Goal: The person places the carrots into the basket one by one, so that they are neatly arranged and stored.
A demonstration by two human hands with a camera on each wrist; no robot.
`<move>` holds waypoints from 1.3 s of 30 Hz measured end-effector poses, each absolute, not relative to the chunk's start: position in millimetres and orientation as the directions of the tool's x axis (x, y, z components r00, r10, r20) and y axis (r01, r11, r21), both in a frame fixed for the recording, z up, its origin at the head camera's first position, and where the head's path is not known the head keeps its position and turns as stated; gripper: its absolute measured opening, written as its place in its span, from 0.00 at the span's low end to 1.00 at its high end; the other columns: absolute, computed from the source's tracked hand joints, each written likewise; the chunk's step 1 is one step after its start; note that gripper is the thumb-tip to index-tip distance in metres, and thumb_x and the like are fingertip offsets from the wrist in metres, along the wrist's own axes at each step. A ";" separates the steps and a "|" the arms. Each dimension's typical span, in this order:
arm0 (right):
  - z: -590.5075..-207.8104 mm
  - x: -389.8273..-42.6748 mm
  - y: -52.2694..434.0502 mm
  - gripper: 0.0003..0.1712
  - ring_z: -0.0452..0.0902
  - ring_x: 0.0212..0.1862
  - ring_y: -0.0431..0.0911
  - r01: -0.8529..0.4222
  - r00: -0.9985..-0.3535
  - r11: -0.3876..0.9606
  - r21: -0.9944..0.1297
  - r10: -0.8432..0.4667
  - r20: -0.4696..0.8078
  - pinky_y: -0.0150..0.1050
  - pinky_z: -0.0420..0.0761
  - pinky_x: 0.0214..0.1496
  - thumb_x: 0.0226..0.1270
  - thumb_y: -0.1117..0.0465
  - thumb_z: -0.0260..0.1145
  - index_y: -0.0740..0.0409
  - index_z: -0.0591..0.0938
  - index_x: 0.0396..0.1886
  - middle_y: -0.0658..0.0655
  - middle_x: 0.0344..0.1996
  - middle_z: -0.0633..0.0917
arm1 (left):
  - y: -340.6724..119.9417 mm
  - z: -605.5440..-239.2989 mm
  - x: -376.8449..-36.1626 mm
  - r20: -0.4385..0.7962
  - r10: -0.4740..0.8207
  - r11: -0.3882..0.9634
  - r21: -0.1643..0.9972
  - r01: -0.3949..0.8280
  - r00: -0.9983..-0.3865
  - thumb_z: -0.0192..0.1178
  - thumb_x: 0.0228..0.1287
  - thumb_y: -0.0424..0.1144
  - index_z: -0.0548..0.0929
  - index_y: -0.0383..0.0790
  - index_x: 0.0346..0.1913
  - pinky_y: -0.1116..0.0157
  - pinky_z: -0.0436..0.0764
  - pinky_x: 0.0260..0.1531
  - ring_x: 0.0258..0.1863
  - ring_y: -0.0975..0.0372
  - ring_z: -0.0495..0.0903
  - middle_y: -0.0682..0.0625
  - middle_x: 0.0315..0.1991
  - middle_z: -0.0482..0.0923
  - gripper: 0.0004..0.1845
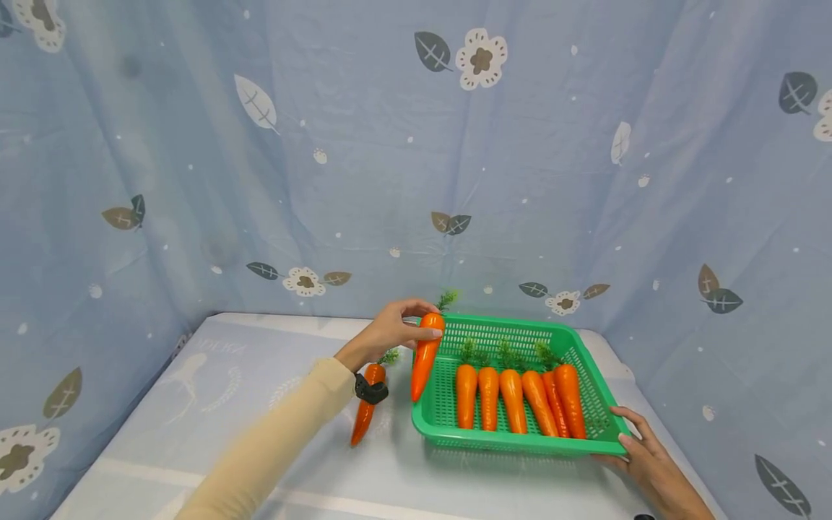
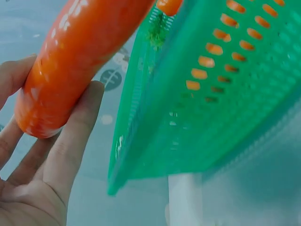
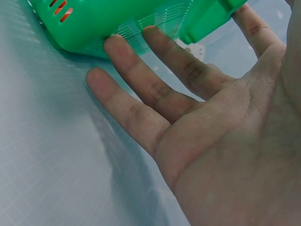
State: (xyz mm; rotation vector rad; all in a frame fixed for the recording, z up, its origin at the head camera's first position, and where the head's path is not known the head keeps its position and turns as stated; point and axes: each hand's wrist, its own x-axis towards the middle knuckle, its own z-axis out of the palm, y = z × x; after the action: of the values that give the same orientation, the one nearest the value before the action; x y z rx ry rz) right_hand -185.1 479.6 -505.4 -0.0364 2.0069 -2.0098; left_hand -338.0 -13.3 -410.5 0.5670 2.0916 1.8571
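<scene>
My left hand (image 1: 398,328) pinches an orange toy carrot (image 1: 425,354) near its green top, holding it tip-down over the left rim of a green plastic basket (image 1: 513,442). In the left wrist view the carrot (image 2: 77,56) lies between my thumb and fingers (image 2: 77,122), beside the basket wall (image 2: 211,108). Several carrots (image 1: 513,397) lie side by side in the basket. Another carrot (image 1: 365,408) lies on the table left of it. My right hand (image 1: 640,448) rests with straight fingers (image 3: 136,61) against the basket's near right corner (image 3: 141,23).
The table (image 1: 195,404) has a pale blue cloth. Blue floral curtains (image 1: 416,159) close it in behind and on both sides. The basket sits near the table's right side.
</scene>
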 end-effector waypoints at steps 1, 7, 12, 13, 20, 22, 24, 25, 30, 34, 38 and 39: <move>-504.9 -185.0 479.5 0.31 0.79 0.59 0.35 0.192 -0.954 0.023 -0.981 -0.230 -0.192 0.54 0.78 0.65 0.88 0.48 0.44 0.36 0.46 0.81 0.64 0.77 0.36 | -10.2 -410.2 -337.8 0.047 0.473 0.095 0.990 0.103 -0.880 0.77 0.60 0.44 0.83 0.48 0.59 0.53 0.88 0.42 0.46 0.50 0.86 0.47 0.58 0.80 0.25; -503.6 -184.4 478.8 0.31 0.78 0.60 0.34 0.169 -0.955 0.010 -0.985 -0.247 -0.167 0.53 0.79 0.65 0.88 0.50 0.43 0.38 0.45 0.82 0.64 0.77 0.35 | 6.4 -406.5 -337.2 0.073 0.497 0.091 0.987 0.135 -0.865 0.77 0.60 0.45 0.84 0.48 0.58 0.54 0.87 0.45 0.46 0.51 0.86 0.47 0.57 0.81 0.24; -504.8 -184.2 479.1 0.31 0.78 0.59 0.33 0.175 -0.957 0.009 -0.985 -0.235 -0.172 0.53 0.79 0.65 0.88 0.50 0.44 0.38 0.46 0.81 0.65 0.78 0.34 | 15.6 -406.0 -336.8 0.075 0.498 0.104 0.984 0.146 -0.864 0.78 0.59 0.47 0.86 0.52 0.56 0.55 0.87 0.48 0.49 0.52 0.85 0.49 0.57 0.81 0.22; -504.9 -184.2 479.2 0.31 0.78 0.59 0.33 0.177 -0.956 0.012 -0.984 -0.235 -0.175 0.53 0.79 0.65 0.88 0.49 0.44 0.38 0.46 0.81 0.66 0.78 0.34 | 17.4 -405.9 -336.5 0.078 0.499 0.107 0.983 0.151 -0.863 0.78 0.59 0.47 0.86 0.53 0.56 0.55 0.87 0.48 0.49 0.52 0.84 0.50 0.57 0.81 0.22; -503.4 -184.3 478.0 0.29 0.78 0.60 0.35 0.180 -0.958 0.018 -0.983 -0.221 -0.180 0.54 0.79 0.64 0.88 0.50 0.43 0.37 0.46 0.80 0.64 0.78 0.37 | 32.1 -405.3 -335.4 0.100 0.527 0.111 0.976 0.185 -0.844 0.78 0.59 0.47 0.86 0.52 0.54 0.53 0.86 0.47 0.49 0.53 0.84 0.50 0.55 0.82 0.20; -502.9 -183.8 478.0 0.29 0.78 0.60 0.35 0.174 -0.957 0.023 -0.985 -0.230 -0.174 0.53 0.80 0.64 0.88 0.50 0.43 0.38 0.46 0.80 0.65 0.77 0.37 | 36.6 -405.6 -335.6 0.102 0.541 0.095 0.979 0.181 -0.835 0.77 0.60 0.46 0.86 0.51 0.54 0.52 0.86 0.46 0.47 0.52 0.84 0.50 0.55 0.82 0.20; -502.7 -183.8 477.9 0.29 0.78 0.61 0.36 0.169 -0.958 0.025 -0.985 -0.231 -0.170 0.53 0.80 0.64 0.88 0.50 0.43 0.39 0.46 0.80 0.64 0.77 0.38 | 40.7 -406.0 -335.8 0.106 0.551 0.078 0.981 0.177 -0.828 0.77 0.60 0.46 0.86 0.50 0.54 0.51 0.87 0.45 0.46 0.51 0.85 0.49 0.54 0.82 0.20; -502.8 -183.9 478.0 0.29 0.78 0.61 0.36 0.167 -0.958 0.030 -0.985 -0.229 -0.169 0.54 0.79 0.64 0.88 0.50 0.43 0.39 0.46 0.80 0.64 0.77 0.38 | 42.7 -406.7 -336.3 0.106 0.554 0.073 0.982 0.176 -0.826 0.77 0.60 0.46 0.86 0.50 0.54 0.51 0.87 0.44 0.46 0.51 0.85 0.49 0.54 0.82 0.20; -505.3 -186.3 478.2 0.28 0.79 0.61 0.39 0.153 -0.963 0.040 -0.987 -0.220 -0.158 0.53 0.80 0.64 0.88 0.50 0.43 0.39 0.48 0.80 0.55 0.74 0.50 | 51.1 -409.0 -336.5 0.097 0.562 0.069 0.984 0.164 -0.821 0.77 0.60 0.47 0.87 0.51 0.53 0.52 0.87 0.43 0.45 0.50 0.86 0.48 0.54 0.82 0.19; -506.8 -186.2 478.7 0.28 0.79 0.62 0.40 0.125 -0.964 0.018 -0.992 -0.234 -0.125 0.50 0.81 0.62 0.88 0.52 0.43 0.40 0.50 0.80 0.46 0.68 0.58 | 57.1 -407.8 -334.9 0.090 0.555 0.070 0.986 0.154 -0.827 0.77 0.60 0.46 0.87 0.52 0.53 0.51 0.87 0.43 0.44 0.51 0.86 0.48 0.54 0.82 0.19; -506.3 -185.2 479.6 0.27 0.79 0.61 0.40 0.120 -0.964 0.013 -0.993 -0.238 -0.120 0.49 0.82 0.62 0.88 0.53 0.44 0.39 0.52 0.80 0.41 0.66 0.61 | 64.3 -405.6 -333.6 0.088 0.558 0.066 0.987 0.150 -0.825 0.77 0.60 0.47 0.86 0.51 0.53 0.50 0.88 0.42 0.42 0.51 0.86 0.48 0.53 0.82 0.19; -506.0 -185.0 479.6 0.27 0.79 0.61 0.39 0.119 -0.964 0.015 -0.993 -0.236 -0.119 0.49 0.82 0.62 0.88 0.53 0.44 0.39 0.52 0.80 0.41 0.66 0.62 | 66.2 -405.4 -333.6 0.086 0.561 0.064 0.987 0.146 -0.823 0.77 0.60 0.47 0.86 0.51 0.54 0.49 0.87 0.42 0.41 0.51 0.86 0.47 0.53 0.82 0.20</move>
State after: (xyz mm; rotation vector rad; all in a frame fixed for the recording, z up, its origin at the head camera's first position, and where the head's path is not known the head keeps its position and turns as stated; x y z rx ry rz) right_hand -185.0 479.6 -506.0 -0.1215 2.0409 -2.0390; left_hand -333.6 66.2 -405.4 0.7096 2.0278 1.8184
